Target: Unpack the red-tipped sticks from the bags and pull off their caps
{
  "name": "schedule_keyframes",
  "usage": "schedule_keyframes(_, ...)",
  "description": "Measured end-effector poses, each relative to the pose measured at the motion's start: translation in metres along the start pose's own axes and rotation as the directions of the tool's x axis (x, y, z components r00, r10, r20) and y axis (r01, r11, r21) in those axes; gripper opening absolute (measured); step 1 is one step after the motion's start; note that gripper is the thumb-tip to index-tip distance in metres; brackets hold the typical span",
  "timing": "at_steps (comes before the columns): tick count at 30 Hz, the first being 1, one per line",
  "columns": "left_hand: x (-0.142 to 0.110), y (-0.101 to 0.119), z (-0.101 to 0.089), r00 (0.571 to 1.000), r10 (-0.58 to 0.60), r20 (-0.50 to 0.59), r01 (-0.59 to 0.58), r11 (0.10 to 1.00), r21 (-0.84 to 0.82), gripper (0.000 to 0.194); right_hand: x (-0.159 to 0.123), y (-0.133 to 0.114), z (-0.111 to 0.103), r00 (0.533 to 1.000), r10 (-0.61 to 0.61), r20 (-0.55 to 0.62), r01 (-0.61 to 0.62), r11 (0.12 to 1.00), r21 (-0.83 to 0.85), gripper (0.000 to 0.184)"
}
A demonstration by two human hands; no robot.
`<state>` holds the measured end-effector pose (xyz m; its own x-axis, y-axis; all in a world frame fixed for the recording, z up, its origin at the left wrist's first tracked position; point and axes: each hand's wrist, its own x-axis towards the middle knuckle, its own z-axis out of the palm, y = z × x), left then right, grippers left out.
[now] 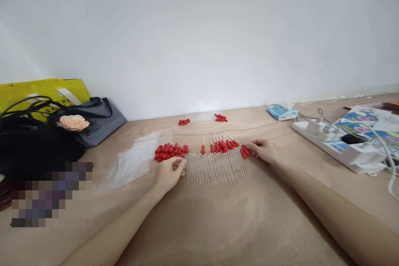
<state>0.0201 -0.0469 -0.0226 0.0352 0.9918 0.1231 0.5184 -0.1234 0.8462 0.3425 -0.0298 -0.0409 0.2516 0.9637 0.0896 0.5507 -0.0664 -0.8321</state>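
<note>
A row of several clear glass dropper tubes (215, 167) lies side by side on the tan table (218, 224). Some at the right carry red rubber bulbs (225, 145). A loose pile of red bulbs (170, 151) sits left of the row. My left hand (170, 172) rests at the row's left end, fingers curled with their tips against the outermost tube. My right hand (264, 150) is at the row's right end, its fingertips pinched on a red bulb (245, 151) there.
Clear plastic bags (137, 160) lie left of the pile. Dark bags, a striped one (99, 122) with a pink flower and a yellow one (40, 93) stand at far left. More droppers (204, 118) lie near the wall. A tissue pack (282, 112) and a power strip (336, 145) with cables occupy the right.
</note>
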Motion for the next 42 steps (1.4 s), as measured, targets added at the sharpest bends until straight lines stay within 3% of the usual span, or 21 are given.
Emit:
schedule_keyframes(4,-0.004,-0.004,-0.003,0.998,0.055,-0.03,-0.054,0.997,0.053,0.027,-0.006,-0.01,-0.003,0.997,-0.037,-0.064,0.033,0.997,-0.069,0.02)
schedule_keyframes(9,-0.005,-0.006,-0.005,0.998,0.051,-0.021,-0.05,0.996,0.073,0.025,-0.014,-0.034,0.011,0.938,-0.345,-0.033,0.325,0.909,-0.262,0.021)
schedule_keyframes(11,-0.004,-0.007,-0.005,0.998,0.056,-0.021,-0.054,0.995,0.078,0.025,-0.015,-0.047,0.021,0.911,-0.412,-0.029,0.376,0.857,-0.353,0.024)
schedule_keyframes(16,-0.003,-0.008,-0.005,0.998,0.064,-0.013,-0.063,0.995,0.071,0.024,-0.016,-0.079,0.043,0.935,-0.356,-0.004,0.269,0.714,-0.646,0.038)
schedule_keyframes(20,-0.003,-0.009,-0.005,0.998,0.052,-0.018,-0.051,0.998,0.048,0.023,-0.017,-0.092,0.052,0.96,-0.274,0.053,0.22,0.629,-0.746,0.04)
schedule_keyframes(28,-0.001,-0.013,-0.004,0.998,0.058,-0.002,-0.057,0.997,0.044,0.021,-0.019,-0.099,0.052,0.975,-0.222,-0.006,0.146,0.661,-0.736,0.033)
schedule_keyframes(31,-0.004,-0.012,-0.004,0.992,0.13,-0.012,-0.127,0.986,0.111,0.021,-0.019,-0.094,0.04,0.956,-0.288,-0.058,0.195,0.771,-0.606,0.03)
schedule_keyframes(33,-0.007,-0.008,-0.005,0.954,0.293,-0.067,-0.273,0.938,0.212,0.022,-0.02,-0.085,0.03,0.924,-0.382,-0.016,0.345,0.852,-0.394,0.026)
schedule_keyframes(34,-0.009,-0.005,-0.005,0.909,0.403,-0.103,-0.362,0.889,0.281,0.021,-0.022,-0.079,0.025,0.901,-0.433,0.024,0.423,0.866,-0.267,0.026)
schedule_keyframes(36,-0.013,0.002,-0.005,0.774,0.616,-0.151,-0.511,0.747,0.426,0.021,-0.028,-0.065,0.019,0.836,-0.547,0.038,0.549,0.832,-0.082,0.025)
schedule_keyframes(38,-0.016,0.008,-0.005,0.647,0.752,-0.125,-0.596,0.602,0.532,0.023,-0.037,-0.053,0.018,0.755,-0.656,0.022,0.656,0.753,-0.053,0.021)
schedule_keyframes(39,-0.017,0.01,-0.004,0.607,0.789,-0.09,-0.625,0.545,0.559,0.025,-0.043,-0.048,0.019,0.717,-0.697,0.01,0.696,0.714,-0.074,0.019)
schedule_keyframes(42,-0.018,0.012,-0.001,0.572,0.819,0.048,-0.692,0.45,0.565,0.03,-0.057,-0.039,0.026,0.624,-0.781,0.008,0.772,0.615,-0.16,0.015)
